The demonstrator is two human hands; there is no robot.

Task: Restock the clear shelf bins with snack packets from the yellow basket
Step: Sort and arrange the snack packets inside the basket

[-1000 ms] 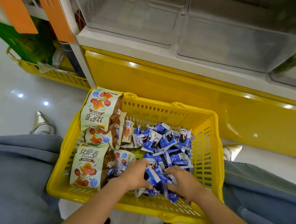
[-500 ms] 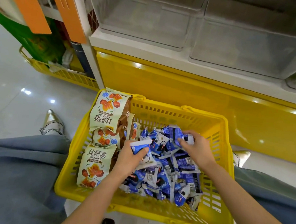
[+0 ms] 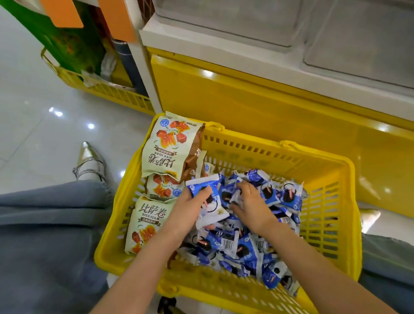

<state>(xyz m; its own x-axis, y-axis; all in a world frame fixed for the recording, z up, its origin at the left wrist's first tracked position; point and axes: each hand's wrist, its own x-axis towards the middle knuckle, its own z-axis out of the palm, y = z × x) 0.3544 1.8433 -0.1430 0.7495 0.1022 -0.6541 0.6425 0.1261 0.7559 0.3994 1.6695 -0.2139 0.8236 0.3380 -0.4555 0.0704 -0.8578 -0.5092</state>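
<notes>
The yellow basket (image 3: 216, 282) is full of snacks. The small blue packets (image 3: 243, 252) are shiny, blue and white, with a dark round cookie drawn on each. They lie in a messy pile that fills the middle and right side of the basket, down to the front right corner. Three big cream bags (image 3: 169, 149) with orange and red pictures lie in a row along the left edge of the basket. The top one sticks up over the back left corner.

The left hand (image 3: 185, 211) is near the middle of the basket, next to the cream bags. Its fingers (image 3: 202, 193) are curled round a bunch (image 3: 205, 182) of blue packets, which sticks up above the pile. The right hand (image 3: 253, 204) lies just beside it, on top of the pile. Its fingers (image 3: 239, 186) are bent down among the packets, but one cannot tell if they hold any.

The clear shelf bins (image 3: 223, 8) sit on the shelf (image 3: 233, 50) above and behind the basket, well apart from both hands
</notes>
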